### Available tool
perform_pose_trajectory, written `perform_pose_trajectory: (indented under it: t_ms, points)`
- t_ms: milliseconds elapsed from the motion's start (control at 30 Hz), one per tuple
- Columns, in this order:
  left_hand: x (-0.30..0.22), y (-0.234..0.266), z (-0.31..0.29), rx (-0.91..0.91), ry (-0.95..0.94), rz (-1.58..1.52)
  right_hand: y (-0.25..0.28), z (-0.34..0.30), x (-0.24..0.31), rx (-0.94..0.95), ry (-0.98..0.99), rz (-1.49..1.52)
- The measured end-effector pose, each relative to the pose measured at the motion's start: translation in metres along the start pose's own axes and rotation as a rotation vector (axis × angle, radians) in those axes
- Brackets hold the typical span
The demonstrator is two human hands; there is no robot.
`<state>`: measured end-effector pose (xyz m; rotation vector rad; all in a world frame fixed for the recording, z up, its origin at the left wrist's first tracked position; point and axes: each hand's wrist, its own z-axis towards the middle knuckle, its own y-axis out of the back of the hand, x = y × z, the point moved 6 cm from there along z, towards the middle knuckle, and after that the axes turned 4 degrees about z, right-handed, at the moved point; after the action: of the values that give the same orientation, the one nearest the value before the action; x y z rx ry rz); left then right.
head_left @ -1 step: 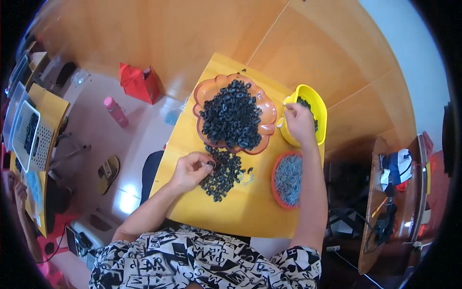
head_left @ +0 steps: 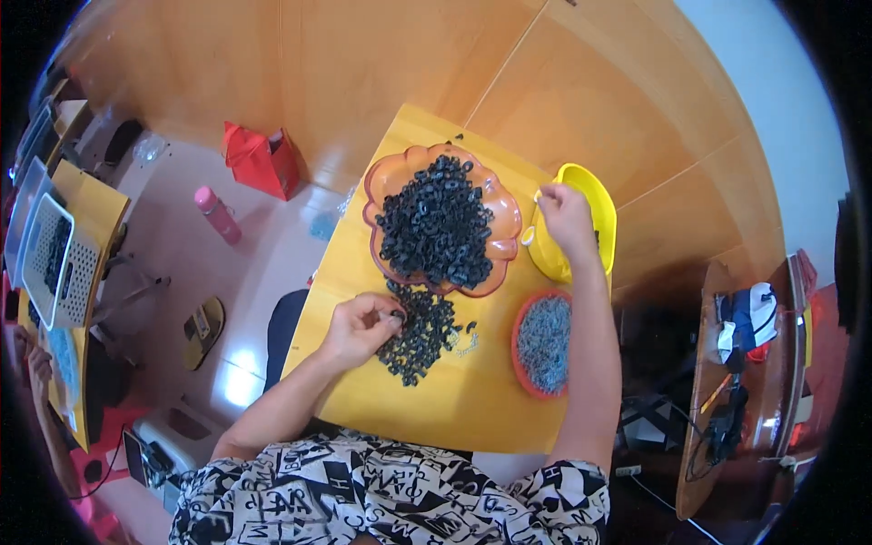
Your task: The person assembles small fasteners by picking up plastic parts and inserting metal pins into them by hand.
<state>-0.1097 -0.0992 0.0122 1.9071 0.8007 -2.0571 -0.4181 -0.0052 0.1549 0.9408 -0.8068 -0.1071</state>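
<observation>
My left hand [head_left: 356, 329] pinches a small black plastic piece [head_left: 397, 315] between thumb and fingertips. It rests at the left side of a spread of loose black pieces [head_left: 420, 341] on the yellow table [head_left: 381, 413]. Behind that spread stands an orange scalloped bowl [head_left: 504, 204] heaped with similar black pieces [head_left: 440, 222]. My right hand [head_left: 568, 221] is over the near left rim of a yellow tub [head_left: 595, 195], fingers curled together. What those fingers hold, if anything, is hidden. A few dark bits show inside the tub beside my wrist.
A red-rimmed bowl of small grey metal parts [head_left: 545, 341] sits by my right forearm. Small pale bits [head_left: 468, 343] lie beside the black pieces. Left on the floor are a pink bottle [head_left: 218, 215], a red bag [head_left: 262, 161] and a slipper [head_left: 204, 331]. Another person's hand [head_left: 38, 363] shows far left.
My right hand has shifted slightly at the tub's rim, and fewer black pieces show inside the tub. My left hand keeps its pinch in nearly the same place.
</observation>
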Motion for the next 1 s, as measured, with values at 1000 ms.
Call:
perform_pose_trajectory:
  t_ms: [1000]
  points:
    - [-0.026, 0.014, 0.003, -0.003, -0.032, 0.073, -0.127, 0.148, -0.145, -0.038, -0.442, -0.654]
